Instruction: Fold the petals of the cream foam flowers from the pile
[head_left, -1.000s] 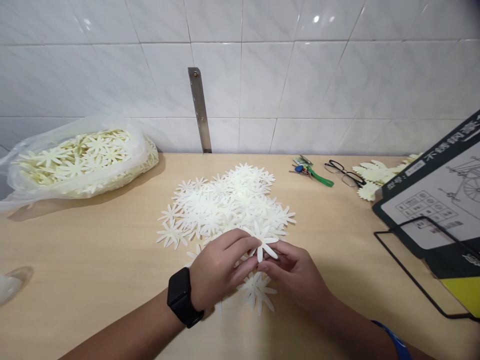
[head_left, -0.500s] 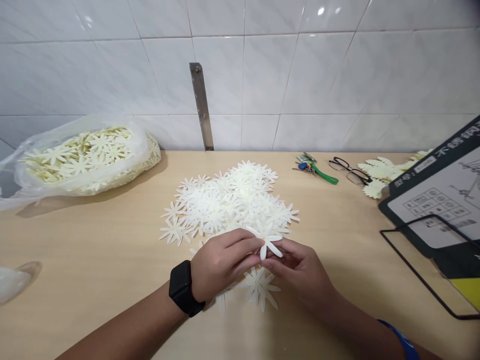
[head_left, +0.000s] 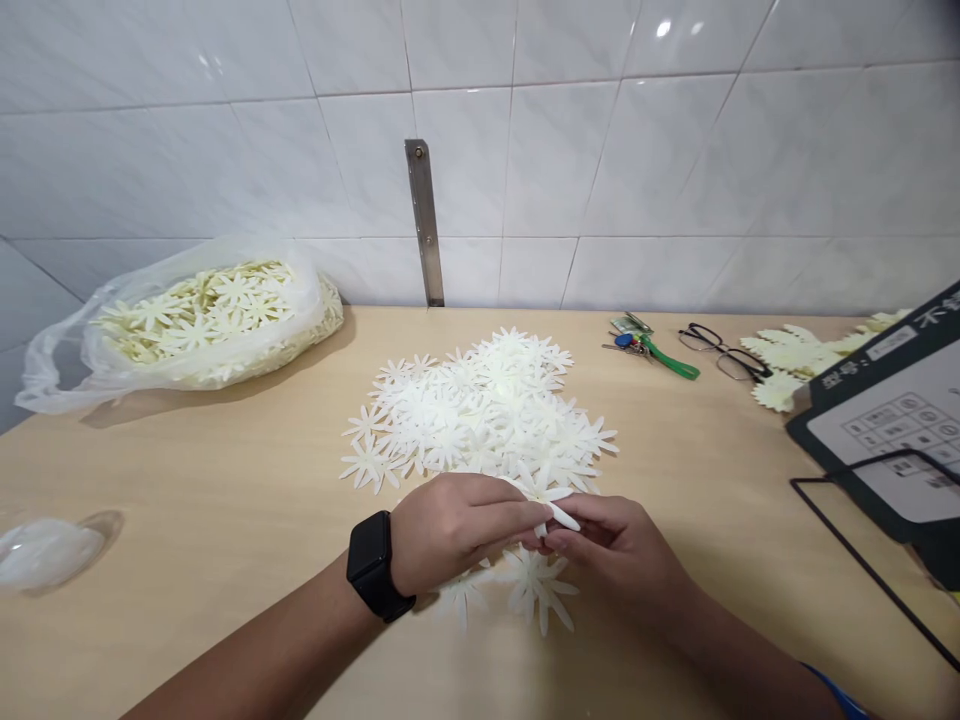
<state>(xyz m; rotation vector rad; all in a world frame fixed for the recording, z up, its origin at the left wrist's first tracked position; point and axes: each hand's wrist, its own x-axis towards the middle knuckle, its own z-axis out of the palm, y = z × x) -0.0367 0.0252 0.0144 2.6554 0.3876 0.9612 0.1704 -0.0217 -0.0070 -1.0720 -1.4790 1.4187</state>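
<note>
My left hand (head_left: pixel 457 528), with a black watch (head_left: pixel 373 566) on its wrist, and my right hand (head_left: pixel 615 548) meet over the near middle of the wooden table (head_left: pixel 210 520). Together they pinch one white flower-shaped cutout (head_left: pixel 551 500) between their fingertips. A few loose cutouts (head_left: pixel 536 590) lie flat just beneath the hands. Right behind them spreads a heap of the same white flower cutouts (head_left: pixel 487 410).
A clear plastic bag (head_left: pixel 202 320) full of cream flower cutouts sits at the back left. Keys with a green tag (head_left: pixel 652 346), glasses (head_left: pixel 724 352) and more cutouts (head_left: pixel 795 360) lie back right. A dark printed box (head_left: pixel 892 420) in a black wire frame stands at the right. A clear plastic piece (head_left: pixel 45 552) rests at the left edge.
The view has shifted slightly, with everything sliding right in frame. Both hands keep holding the flower cutout, which now lies flatter and lower between the fingertips.
</note>
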